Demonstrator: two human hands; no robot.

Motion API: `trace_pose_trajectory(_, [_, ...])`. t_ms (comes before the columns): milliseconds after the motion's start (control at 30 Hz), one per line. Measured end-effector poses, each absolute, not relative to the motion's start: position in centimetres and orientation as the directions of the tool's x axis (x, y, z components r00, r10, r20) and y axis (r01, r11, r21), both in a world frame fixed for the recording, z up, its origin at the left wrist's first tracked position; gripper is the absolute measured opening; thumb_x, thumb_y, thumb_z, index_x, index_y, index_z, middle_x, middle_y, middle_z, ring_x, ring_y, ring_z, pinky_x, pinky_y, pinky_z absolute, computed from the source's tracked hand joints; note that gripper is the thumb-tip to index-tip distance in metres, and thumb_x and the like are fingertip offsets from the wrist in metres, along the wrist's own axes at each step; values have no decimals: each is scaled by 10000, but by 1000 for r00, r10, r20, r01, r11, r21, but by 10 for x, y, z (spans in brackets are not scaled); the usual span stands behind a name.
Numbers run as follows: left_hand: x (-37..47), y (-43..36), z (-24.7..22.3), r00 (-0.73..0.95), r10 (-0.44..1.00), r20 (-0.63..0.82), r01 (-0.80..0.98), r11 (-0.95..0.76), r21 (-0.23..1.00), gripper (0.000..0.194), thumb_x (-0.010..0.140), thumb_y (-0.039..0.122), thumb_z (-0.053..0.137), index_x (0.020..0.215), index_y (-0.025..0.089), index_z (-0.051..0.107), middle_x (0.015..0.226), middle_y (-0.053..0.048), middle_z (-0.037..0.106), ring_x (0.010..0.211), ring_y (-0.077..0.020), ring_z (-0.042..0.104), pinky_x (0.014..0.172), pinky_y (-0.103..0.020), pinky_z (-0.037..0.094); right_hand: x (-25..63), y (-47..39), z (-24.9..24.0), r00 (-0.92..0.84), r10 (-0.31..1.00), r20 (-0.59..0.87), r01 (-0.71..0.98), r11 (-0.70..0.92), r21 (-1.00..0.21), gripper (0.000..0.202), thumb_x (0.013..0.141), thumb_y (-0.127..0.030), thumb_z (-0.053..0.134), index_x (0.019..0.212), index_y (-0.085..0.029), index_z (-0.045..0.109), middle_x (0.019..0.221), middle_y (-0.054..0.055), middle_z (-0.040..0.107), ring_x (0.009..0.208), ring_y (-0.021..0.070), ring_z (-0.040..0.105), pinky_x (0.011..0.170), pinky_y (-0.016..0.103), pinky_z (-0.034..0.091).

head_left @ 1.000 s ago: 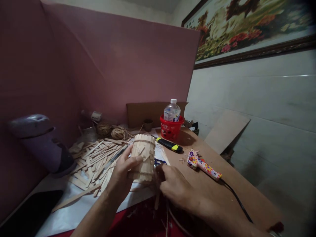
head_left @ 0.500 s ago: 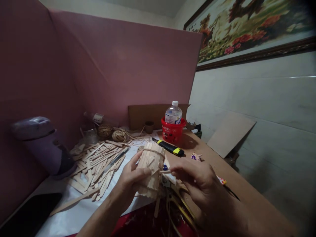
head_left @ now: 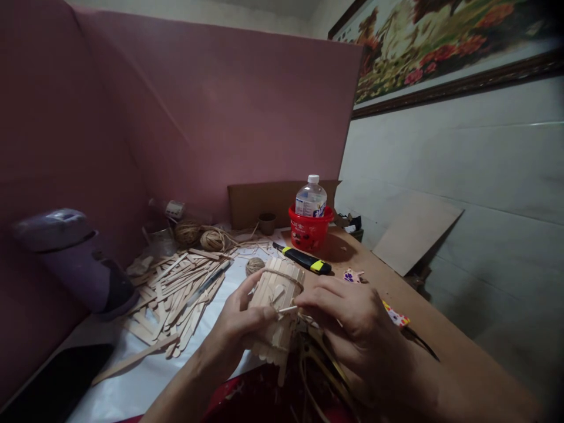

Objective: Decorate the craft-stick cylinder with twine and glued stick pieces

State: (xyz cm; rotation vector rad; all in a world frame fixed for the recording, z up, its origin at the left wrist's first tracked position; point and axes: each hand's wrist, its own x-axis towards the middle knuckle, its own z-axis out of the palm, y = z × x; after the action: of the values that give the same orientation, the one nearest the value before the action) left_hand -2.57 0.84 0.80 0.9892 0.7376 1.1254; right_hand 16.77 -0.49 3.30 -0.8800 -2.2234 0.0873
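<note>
My left hand (head_left: 242, 323) is wrapped round a cylinder of wooden craft sticks (head_left: 279, 282), its thumb lying across the front. Twine circles the cylinder near its top and again lower down. A small pale wooden piece sits on its side. My right hand (head_left: 343, 311) pinches a thin pale stick (head_left: 288, 309), whose tip reaches the cylinder's side by my left thumb. Gold-handled scissors (head_left: 324, 364) lie under my right hand, partly hidden by it. Just behind the cylinder is a small ball of twine (head_left: 254, 266).
Loose craft sticks (head_left: 176, 294) are heaped on the left. A utility knife (head_left: 306, 260) and a red bucket (head_left: 308, 232) holding a plastic bottle (head_left: 311, 197) stand beyond my hands. A purple tumbler (head_left: 83, 264) and a dark flat object (head_left: 61, 382) are at left.
My right hand has moved left, bringing the thin stick's tip from the cylinder's right edge onto its front. The cylinder has shifted slightly right, uncovering the small twine ball.
</note>
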Motion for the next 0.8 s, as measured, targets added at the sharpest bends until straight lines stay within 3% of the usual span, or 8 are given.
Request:
trace_pose_trajectory(533, [-24, 8, 7, 225, 974, -25, -393, 114, 913, 598, 604, 184, 762, 1181, 195, 607, 1031, -61, 714, 928, -231, 665, 722, -251, 513, 165, -5, 33, -487, 577, 655, 541, 788, -293, 183, 837, -39, 521, 795, -132, 674, 712, 48, 590, 663, 159, 504, 591, 283, 333])
trace_pose_trajectory(800, [-26, 10, 4, 246, 969, -13, -345, 100, 933, 736, 589, 236, 787, 1282, 172, 549, 1107, -116, 704, 977, -277, 655, 776, -296, 507, 162, -7, 35, -472, 609, 638, 546, 770, -331, 189, 831, -25, 517, 795, -136, 666, 721, 43, 600, 688, 165, 522, 610, 289, 335])
